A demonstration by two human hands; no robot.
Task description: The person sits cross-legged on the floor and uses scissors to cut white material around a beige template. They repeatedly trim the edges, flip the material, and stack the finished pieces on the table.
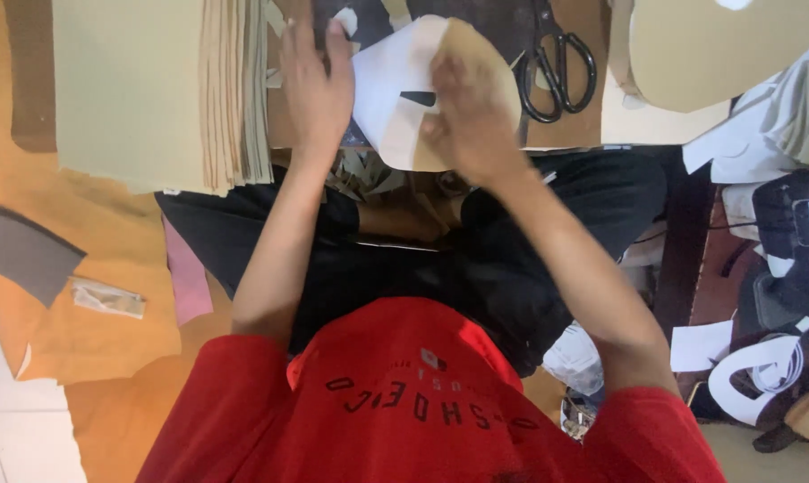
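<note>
Both hands flat, fingers spread, at top centre: left hand (318, 85) and right hand (465, 112) pressing white paper pattern (388, 89), scissors (555, 61) just right

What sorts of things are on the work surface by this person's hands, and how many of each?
Scissors, black-handled: 1
Stack of beige sheets: 1
White-and-tan cut piece under both hands: 1
Large tan curved piece: 1
Total: 4
The left hand lies flat beside the stack; the right hand presses on the cut piece.
</note>
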